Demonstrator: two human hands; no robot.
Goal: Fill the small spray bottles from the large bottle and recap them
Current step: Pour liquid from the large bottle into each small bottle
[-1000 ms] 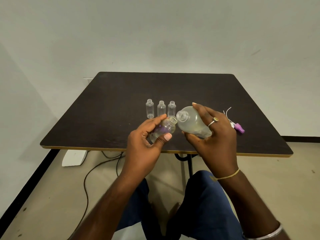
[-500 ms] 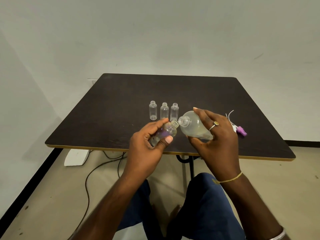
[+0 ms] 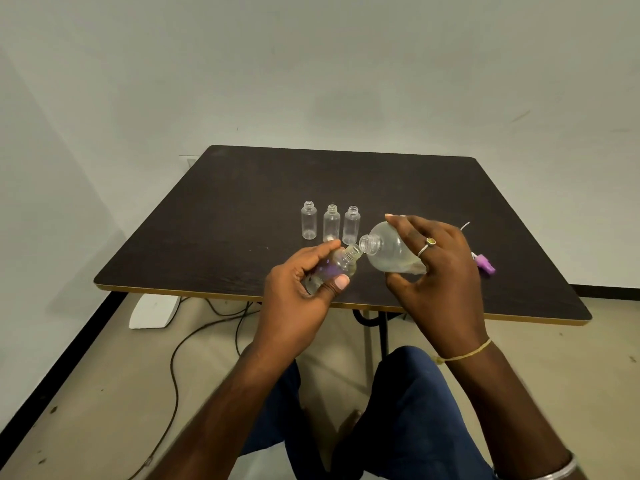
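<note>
**Mouth to mouth over the counter edge**

Now the left hand [image 3: 298,292] has its fingers [image 3: 317,252] and thumb wrapped round a small spray bottle [image 3: 337,266], tilted with its open neck up and to the right; a purple tint shows through its clear wall, and how much liquid it holds cannot be told. Right of those fingers, the right hand [image 3: 440,268] grips the large bottle [image 3: 391,252] on its side, fingers [image 3: 412,225] spread over the top and thumb beneath, a shallow pool of pale liquid lying along its lower wall. Its open mouth touches, or all but touches, the small bottle's neck. Beyond the left fingers, three uncapped small bottles [image 3: 331,223] stand upright in a row on the dark counter [image 3: 207,237], apparently empty. Past the right fingers lies a purple spray cap [image 3: 485,265]. Against half a second ago, the two mouths have closed up, and the large bottle tips slightly further down.
</note>
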